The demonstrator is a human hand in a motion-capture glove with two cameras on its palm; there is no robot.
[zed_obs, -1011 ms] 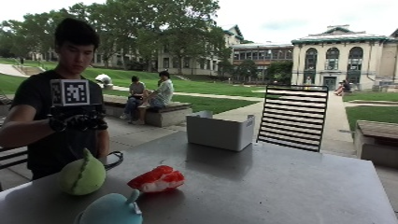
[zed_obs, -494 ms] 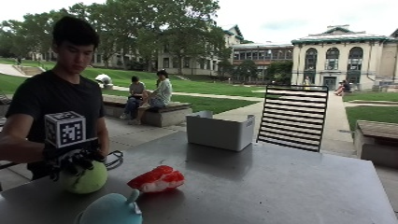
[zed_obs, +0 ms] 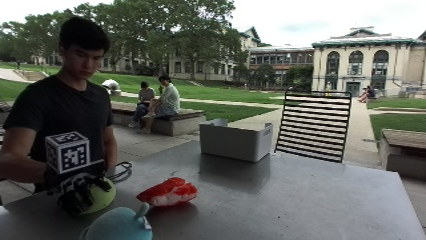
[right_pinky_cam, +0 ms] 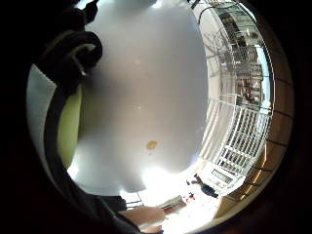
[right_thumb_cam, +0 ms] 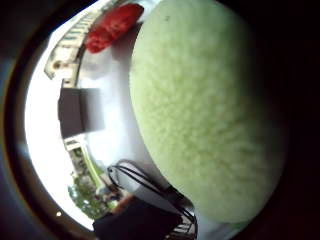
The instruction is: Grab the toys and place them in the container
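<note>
You're in a plain black short-sleeved t-shirt; black glove with black straps covers your right hand.

Toys: three on the desk; one green plush toy, one red plush toy, one light blue plush toy
Containers: one grey container, standing on the desk's far side
Desks: one, grey, carrying all three toys and the container
Chairs: one black slatted chair, just behind the desk
Hands: one gloved right hand shows, on the green plush toy; the other hand cannot be made out in the outside view
Persons at the desk: one
Toys in the container: none that can be seen from here; its inside is hidden
</note>
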